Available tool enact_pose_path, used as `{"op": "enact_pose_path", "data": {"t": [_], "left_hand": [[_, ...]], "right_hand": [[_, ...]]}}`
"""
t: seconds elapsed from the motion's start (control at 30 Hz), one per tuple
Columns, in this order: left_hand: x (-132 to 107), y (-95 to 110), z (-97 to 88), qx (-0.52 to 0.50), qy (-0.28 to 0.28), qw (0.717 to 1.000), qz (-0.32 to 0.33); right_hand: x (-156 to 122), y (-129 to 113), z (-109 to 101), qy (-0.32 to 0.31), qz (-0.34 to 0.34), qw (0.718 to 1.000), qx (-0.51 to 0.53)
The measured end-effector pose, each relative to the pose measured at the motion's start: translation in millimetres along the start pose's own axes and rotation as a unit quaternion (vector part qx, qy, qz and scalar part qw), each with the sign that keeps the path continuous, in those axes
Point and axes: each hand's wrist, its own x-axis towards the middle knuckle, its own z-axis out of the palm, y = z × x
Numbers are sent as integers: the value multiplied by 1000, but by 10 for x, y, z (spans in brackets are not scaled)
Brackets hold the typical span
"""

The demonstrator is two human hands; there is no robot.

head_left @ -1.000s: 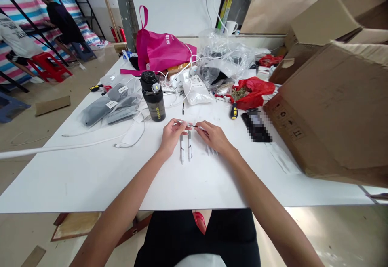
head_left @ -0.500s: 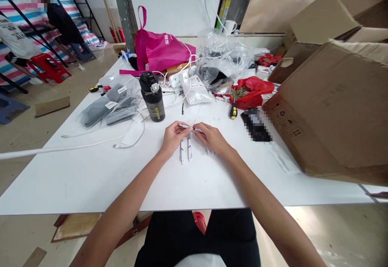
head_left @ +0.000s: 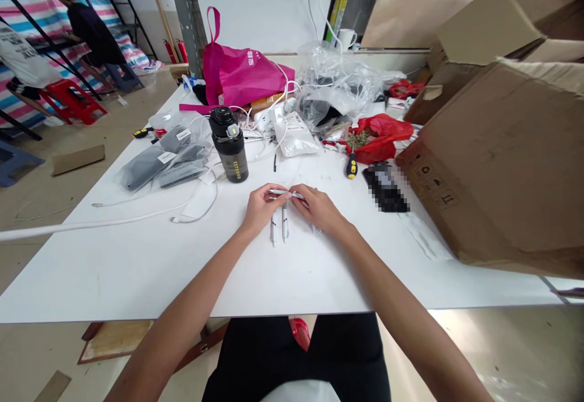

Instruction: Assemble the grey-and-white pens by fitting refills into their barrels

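Note:
Both my hands meet over the middle of the white table (head_left: 137, 268). My left hand (head_left: 261, 207) and my right hand (head_left: 319, 209) pinch the two ends of a thin white pen (head_left: 285, 193) held crosswise between them. Two more white pens (head_left: 279, 230) lie side by side on the table just under my hands, pointing toward me. Further pen parts (head_left: 314, 228) peek out beneath my right palm, mostly hidden.
A black bottle (head_left: 229, 145) stands just beyond my left hand. Grey bagged packets (head_left: 159, 160), white cables, a pink bag (head_left: 237, 76), a red bag (head_left: 381, 134), a screwdriver (head_left: 351, 166) and a phone (head_left: 385, 186) crowd the far half. Large cardboard boxes (head_left: 506, 159) fill the right. People sit far left.
My hands have drawn closer together; the dark thin tip seen between them a second ago is now hidden and the pen halves meet. The two pens on the table have not moved.

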Motion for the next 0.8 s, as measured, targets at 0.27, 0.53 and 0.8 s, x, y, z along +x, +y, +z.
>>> {"op": "enact_pose_path", "data": {"t": [0.27, 0.53, 0.8], "left_hand": [[0, 10, -7, 0, -13, 1000, 8], [-12, 20, 0, 11, -21, 999, 23], [-1, 42, -22, 14, -14, 999, 31]], "right_hand": [[3, -36, -9, -9, 24, 999, 37], [-3, -10, 17, 4, 53, 995, 82], [-2, 9, -8, 12, -9, 998, 68]]}}
